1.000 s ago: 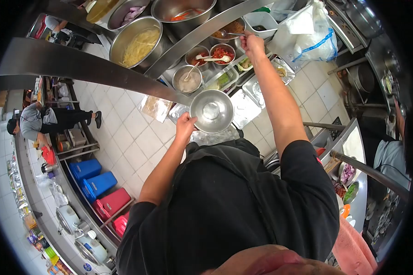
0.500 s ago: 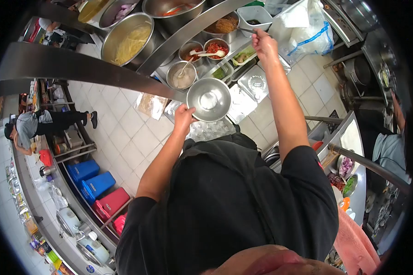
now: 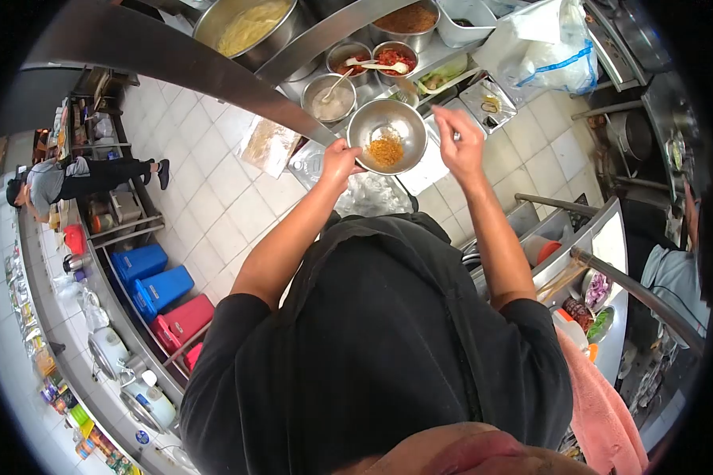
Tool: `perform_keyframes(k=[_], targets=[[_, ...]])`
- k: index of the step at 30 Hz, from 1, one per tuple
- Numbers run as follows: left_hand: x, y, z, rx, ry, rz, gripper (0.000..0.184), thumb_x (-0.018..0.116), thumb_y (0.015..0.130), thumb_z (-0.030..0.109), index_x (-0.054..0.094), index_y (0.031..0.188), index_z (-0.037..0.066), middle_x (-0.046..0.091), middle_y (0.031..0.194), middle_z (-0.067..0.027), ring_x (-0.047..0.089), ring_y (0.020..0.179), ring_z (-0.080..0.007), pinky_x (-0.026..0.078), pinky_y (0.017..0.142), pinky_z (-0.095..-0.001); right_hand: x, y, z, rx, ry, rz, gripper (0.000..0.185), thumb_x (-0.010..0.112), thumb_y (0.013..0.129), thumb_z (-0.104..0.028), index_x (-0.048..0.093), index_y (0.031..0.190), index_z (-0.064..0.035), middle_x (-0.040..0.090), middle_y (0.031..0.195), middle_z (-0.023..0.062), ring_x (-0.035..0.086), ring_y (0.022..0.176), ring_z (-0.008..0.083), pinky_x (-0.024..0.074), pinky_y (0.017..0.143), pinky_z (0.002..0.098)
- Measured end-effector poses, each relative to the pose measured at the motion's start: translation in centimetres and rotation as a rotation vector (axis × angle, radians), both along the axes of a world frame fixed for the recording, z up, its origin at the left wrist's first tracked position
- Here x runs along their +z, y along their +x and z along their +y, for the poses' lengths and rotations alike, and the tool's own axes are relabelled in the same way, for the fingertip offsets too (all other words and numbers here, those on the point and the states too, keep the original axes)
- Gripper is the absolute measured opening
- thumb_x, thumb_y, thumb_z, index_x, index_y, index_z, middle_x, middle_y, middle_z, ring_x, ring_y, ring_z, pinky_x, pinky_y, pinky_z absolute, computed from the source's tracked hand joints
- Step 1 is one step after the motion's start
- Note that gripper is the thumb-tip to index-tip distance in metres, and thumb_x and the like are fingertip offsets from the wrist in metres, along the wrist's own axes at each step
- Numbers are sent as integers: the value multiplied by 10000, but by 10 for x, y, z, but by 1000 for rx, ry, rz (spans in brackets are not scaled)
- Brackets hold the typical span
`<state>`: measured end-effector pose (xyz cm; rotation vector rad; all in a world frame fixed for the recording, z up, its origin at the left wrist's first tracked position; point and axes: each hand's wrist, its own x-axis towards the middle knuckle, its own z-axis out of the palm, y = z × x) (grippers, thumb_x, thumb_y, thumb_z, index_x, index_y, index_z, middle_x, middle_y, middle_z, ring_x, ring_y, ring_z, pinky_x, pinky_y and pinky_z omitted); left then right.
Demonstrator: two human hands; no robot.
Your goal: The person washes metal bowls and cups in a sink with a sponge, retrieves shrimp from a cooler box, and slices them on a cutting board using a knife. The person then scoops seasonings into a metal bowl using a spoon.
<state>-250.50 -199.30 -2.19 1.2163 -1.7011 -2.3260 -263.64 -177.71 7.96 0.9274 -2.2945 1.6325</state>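
Note:
A metal bowl (image 3: 402, 119) is in my left hand (image 3: 340, 164), whose fingers grip its left rim. Orange-brown crumbly food (image 3: 386, 150) lies at the bottom of the bowl. Just right of the bowl is my right hand (image 3: 461, 146), closed and slightly blurred. A small shiny end of the spoon (image 3: 456, 136) shows at its fingers; the rest of the spoon is hidden or smeared. Beyond the bowl stand a small pot of pale paste (image 3: 333, 103) and two pots of red food (image 3: 395, 57). A container of brown crumbs (image 3: 408, 19) is farther back.
A metal bar (image 3: 182, 67) crosses at the upper left, close to my left hand. A pot of pale strips (image 3: 253, 28) stands behind it. At upper right hangs a plastic bag (image 3: 558, 59). Another person (image 3: 47, 184) is at the far left counter.
My right hand has come back from the brown crumb container to beside the bowl. Orange-brown food now lies in the bowl. My left hand and the bowl have shifted right.

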Motion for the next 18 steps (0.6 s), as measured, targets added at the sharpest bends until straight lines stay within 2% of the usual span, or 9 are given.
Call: perform_keyframes(k=[3,5,9,12,13,16,17,18], targets=[[6,4,3,37,12,3,70,577,799,-12,513,780,12,577,717,-87,632,597,-202,594,525,-363,1,-28,-17,34,75,185,131,680,827,-89,701,956,-87,613,760,75,597,647,232,480,577,333],[13,8,4,32,-10,-4,56,578,797,-11,525,796,8,580,711,-85,635,598,-200,593,524,-358,0,-38,-26,95,139,290,129,685,813,-118,700,942,-114,598,758,64,604,671,270,496,590,362],[21,18,3,44,-47,-8,48,580,794,-11,540,818,-2,579,720,-86,641,605,-203,598,530,-363,-13,-60,-38,158,274,349,135,661,821,-119,701,949,-116,630,804,72,631,722,291,524,642,380],[24,24,1,30,-58,-54,62,572,834,12,511,825,23,587,803,-95,659,671,-207,606,572,-355,-20,-71,-43,120,245,252,138,654,829,-124,704,957,-111,644,839,76,633,742,310,524,652,386],[24,27,2,36,-58,-52,62,572,834,11,512,824,23,586,804,-94,657,670,-207,605,571,-353,-28,-76,-46,86,222,231,145,644,859,-160,710,981,-116,665,822,90,654,711,269,521,647,349],[16,33,-1,50,-61,-45,62,574,833,9,514,822,22,585,805,-93,655,665,-207,605,569,-348,-40,-82,-51,-6,138,-230,180,633,889,-216,711,1001,-100,686,783,102,660,674,191,507,647,300],[13,34,-1,54,-63,-44,62,574,832,9,515,821,22,586,803,-94,655,664,-206,605,569,-348,-51,-87,-54,-19,-7,-339,233,627,899,-248,710,1001,-55,701,758,105,637,656,134,489,645,263],[12,35,-1,57,-64,-43,62,575,832,9,515,819,22,587,802,-94,655,662,-206,605,570,-347,-57,-93,-55,-33,-50,-410,242,625,900,-244,708,996,-37,702,764,98,634,659,134,487,641,264]])
